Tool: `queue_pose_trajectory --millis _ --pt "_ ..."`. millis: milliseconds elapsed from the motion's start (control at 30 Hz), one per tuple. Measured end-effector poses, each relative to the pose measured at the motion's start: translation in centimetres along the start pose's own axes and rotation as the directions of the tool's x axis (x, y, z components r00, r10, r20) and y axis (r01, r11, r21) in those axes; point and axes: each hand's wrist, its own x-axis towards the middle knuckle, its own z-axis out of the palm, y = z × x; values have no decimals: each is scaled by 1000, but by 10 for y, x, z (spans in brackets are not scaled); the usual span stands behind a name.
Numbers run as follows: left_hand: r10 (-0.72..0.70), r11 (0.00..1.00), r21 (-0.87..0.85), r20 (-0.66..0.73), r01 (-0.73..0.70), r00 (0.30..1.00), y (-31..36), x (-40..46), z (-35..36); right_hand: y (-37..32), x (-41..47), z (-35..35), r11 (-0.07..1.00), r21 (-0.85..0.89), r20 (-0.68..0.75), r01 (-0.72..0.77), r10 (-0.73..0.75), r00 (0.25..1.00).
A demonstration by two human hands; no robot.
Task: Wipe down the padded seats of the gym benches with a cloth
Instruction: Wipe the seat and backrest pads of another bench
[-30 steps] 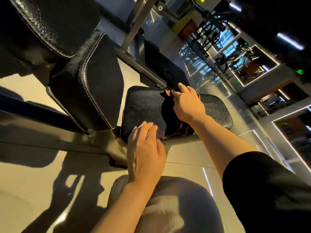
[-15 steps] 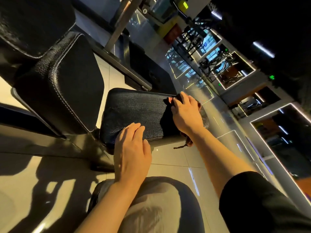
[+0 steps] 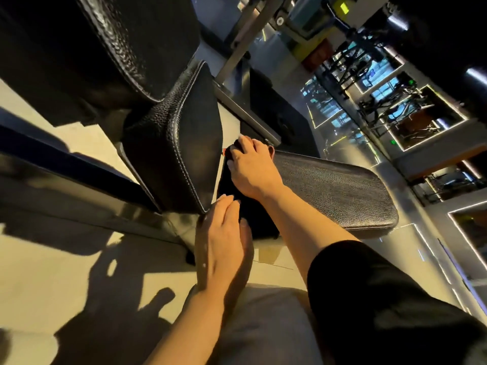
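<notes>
I see the right hand (image 3: 253, 169) flat on the dark cloth (image 3: 229, 177) at the seat pad's (image 3: 334, 191) end nearest the angled back pad (image 3: 181, 154), fingers spread over the cloth's far edge. Left hand (image 3: 221, 243) rests on the seat pad's near corner, fingers straight and close together, holding nothing. Tan tile floor (image 3: 52, 272) below the pad.

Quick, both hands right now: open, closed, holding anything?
Left hand: open, fingers straight, resting on the seat pad's near edge.
Right hand: open, fingers pressing the dark cloth onto the pad.
</notes>
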Motion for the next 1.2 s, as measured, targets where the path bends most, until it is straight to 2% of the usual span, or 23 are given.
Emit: queue_pose_trajectory --millis 167,367,433,533,633,833,933,1067,1200 --pt "-98 988 -119 16 99 995 3 -4 -10 -11 24 5 999 -7 76 47 -46 996" --pt "-74 996 -36 28 75 997 7 -1 2 -2 19 4 999 30 -10 11 -10 1000" --pt "-47 998 -33 43 49 998 7 -1 7 7 14 0 998 37 -6 -59 59 998" --pt "97 993 64 53 -100 994 9 -10 11 35 -3 -6 985 8 -35 -170 170 985" --pt "128 987 92 82 -135 988 17 -19 6 65 -29 -13 962 -29 -61 -272 270 961" --pt "229 963 85 244 -256 942 38 -36 4 117 -106 -32 889 -87 -157 -450 434 887" --pt "231 961 74 309 -265 923 36 -36 1 127 -132 -31 853 -98 -207 -512 486 849" --pt "232 967 32 315 -254 921 22 -34 -8 106 -128 -23 815 -30 -275 -579 550 789" --pt "157 986 11 289 -167 944 6 -29 -24 54 -115 -12 888 -83 -168 -452 435 885"
